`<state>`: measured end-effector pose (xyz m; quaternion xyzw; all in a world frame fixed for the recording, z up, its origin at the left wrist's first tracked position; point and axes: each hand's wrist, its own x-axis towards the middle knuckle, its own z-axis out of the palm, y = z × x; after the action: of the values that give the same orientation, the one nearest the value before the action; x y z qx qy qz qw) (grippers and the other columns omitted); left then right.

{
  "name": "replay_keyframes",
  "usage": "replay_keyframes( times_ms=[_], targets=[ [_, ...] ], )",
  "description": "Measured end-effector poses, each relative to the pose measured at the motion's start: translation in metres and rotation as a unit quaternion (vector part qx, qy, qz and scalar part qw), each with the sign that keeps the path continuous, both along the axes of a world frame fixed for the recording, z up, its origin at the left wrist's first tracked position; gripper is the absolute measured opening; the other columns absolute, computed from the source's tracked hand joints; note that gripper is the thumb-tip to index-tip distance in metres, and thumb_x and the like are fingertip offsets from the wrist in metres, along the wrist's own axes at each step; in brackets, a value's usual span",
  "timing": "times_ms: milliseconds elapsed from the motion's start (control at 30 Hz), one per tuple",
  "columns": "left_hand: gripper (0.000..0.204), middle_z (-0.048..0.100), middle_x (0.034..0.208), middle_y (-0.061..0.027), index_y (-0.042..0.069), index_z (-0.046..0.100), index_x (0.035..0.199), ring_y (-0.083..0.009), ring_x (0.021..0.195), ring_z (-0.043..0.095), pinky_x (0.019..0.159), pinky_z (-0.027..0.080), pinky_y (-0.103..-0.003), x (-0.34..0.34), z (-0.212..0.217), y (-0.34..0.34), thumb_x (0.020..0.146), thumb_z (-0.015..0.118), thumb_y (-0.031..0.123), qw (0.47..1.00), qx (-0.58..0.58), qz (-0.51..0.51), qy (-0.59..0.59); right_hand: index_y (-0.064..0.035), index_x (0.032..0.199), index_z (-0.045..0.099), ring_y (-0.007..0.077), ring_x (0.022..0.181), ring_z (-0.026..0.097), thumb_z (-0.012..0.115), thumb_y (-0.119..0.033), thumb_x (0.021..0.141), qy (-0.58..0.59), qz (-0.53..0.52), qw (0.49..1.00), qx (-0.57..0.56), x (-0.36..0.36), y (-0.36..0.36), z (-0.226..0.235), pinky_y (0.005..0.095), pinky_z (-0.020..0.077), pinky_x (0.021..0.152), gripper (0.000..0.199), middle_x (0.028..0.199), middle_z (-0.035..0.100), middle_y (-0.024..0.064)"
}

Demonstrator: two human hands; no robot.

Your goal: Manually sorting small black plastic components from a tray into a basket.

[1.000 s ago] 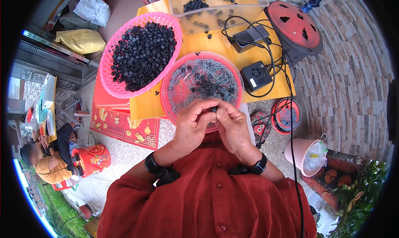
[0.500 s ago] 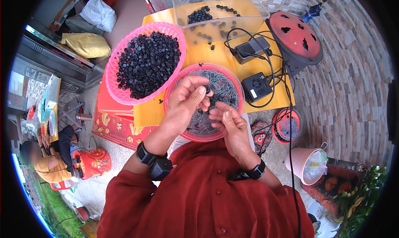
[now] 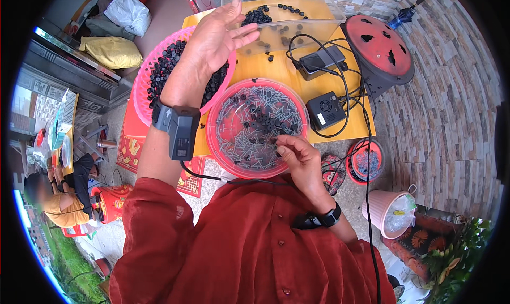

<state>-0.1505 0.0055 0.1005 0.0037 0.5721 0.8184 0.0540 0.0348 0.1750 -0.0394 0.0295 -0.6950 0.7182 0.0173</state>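
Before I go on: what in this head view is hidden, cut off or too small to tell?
- Left hand: raised with fingers spread, back toward the camera; its palm is hidden, so whether it holds a piece cannot be told.
- Pink basket: that hand and wrist cover part of its black pieces.
- Right hand: fingertips curl at the red bowl; anything pinched is too small to see.
- Clear tray: far end cut off by the top edge.

Red perforated stool [image 3: 383, 48] far right; yellow sack [image 3: 111, 52] left; pink bucket [image 3: 387, 212] lower right.
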Motion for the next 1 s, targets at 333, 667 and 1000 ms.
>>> replay_keyframes(
  times_ms=[333, 667, 1000],
  targets=[
    [0.015, 0.059, 0.075, -0.0066, 0.000, 0.056, 0.083, -0.0185, 0.068, 0.059, 0.058, 0.046, -0.030, 0.131, -0.089, -0.033, 0.075, 0.066, 0.007, 0.826, -0.538, -0.119, 0.120, -0.0039, 0.081, 0.062, 0.0305, 0.067, 0.057, 0.068, -0.008, 0.066, 0.198, 0.059, 0.865, 0.458, -0.011, 0.000, 0.011, 0.0385, 0.0459, 0.058, 0.017, 0.074, 0.054, 0.0104],
    [0.014, 0.057, 0.083, -0.0140, 0.001, 0.055, 0.083, -0.0317, 0.077, 0.059, 0.065, 0.046, -0.039, 0.132, -0.119, -0.028, 0.073, 0.064, 0.006, 0.804, -0.567, -0.001, 0.179, -0.0069, 0.079, 0.062, 0.0294, 0.073, 0.058, 0.064, -0.008, 0.072, 0.154, -0.017, 0.903, 0.401, -0.017, -0.015, 0.010, 0.0384, 0.0472, 0.063, 0.008, 0.081, 0.058, 0.0086],
    [0.011, 0.058, 0.082, -0.0060, 0.002, 0.056, 0.089, -0.0141, 0.068, 0.059, 0.059, 0.047, -0.026, 0.132, -0.134, -0.044, 0.079, 0.060, 0.001, 0.899, -0.423, -0.038, 0.106, -0.0060, 0.079, 0.062, 0.0262, 0.078, 0.056, 0.068, -0.012, 0.068, 0.189, 0.075, 0.837, 0.508, -0.019, -0.026, 0.012, 0.0371, 0.0460, 0.068, 0.014, 0.077, 0.053, 0.0063]
  ],
)
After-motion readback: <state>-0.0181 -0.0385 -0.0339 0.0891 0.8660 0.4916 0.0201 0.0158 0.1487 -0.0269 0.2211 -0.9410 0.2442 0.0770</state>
